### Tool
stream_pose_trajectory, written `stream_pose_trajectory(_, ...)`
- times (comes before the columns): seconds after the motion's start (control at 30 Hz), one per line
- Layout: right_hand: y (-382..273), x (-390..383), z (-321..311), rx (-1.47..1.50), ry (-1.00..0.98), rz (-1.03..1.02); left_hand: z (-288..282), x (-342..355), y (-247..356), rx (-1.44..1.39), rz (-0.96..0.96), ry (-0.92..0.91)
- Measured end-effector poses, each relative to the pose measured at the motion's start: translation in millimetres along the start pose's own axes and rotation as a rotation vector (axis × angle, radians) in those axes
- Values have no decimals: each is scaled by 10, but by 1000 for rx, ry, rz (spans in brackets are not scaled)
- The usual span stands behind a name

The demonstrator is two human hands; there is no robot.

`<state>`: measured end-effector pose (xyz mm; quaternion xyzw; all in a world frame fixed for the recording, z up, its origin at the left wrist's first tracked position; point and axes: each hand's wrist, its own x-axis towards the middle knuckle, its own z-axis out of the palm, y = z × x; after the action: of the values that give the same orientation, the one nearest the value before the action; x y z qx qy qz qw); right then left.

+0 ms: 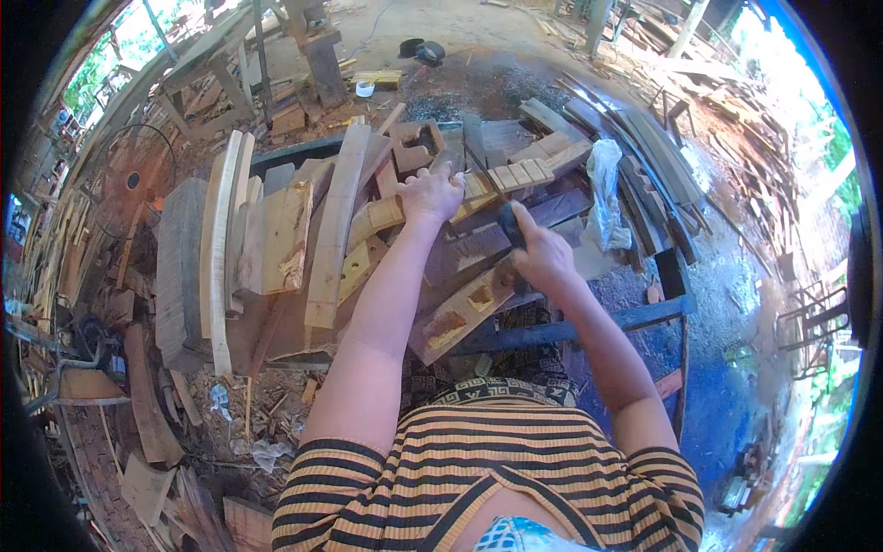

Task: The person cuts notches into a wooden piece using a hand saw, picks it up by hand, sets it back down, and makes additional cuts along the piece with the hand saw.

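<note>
In the head view, my right grip [544, 256] was closed around the dark handle [510, 224] of a narrow-bladed tool [489, 183], its blade slanting up across a pale notched bar [526, 174]. My left grip [430, 193] lay on that bar, left of the blade; I could not tell how tightly its fingers closed. The bar sat amid piled timber, with long planks [338, 221] on its left, a crumpled plastic bag [604, 189] on its right, and a block with cut hollows [464, 312] nearer me.
</note>
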<state>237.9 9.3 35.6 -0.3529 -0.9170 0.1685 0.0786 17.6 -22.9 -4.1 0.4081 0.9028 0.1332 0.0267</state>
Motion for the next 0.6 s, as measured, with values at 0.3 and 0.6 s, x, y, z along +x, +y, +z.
stream_pose_trajectory(0.3,-45,-31,-2,6,-53,17,-6,7,-2,-24,-29,-35)
stream_pose_trajectory(0.6,45,-748,-207,-8,-41,12,-39,-26,-13,-44,-25,-17)
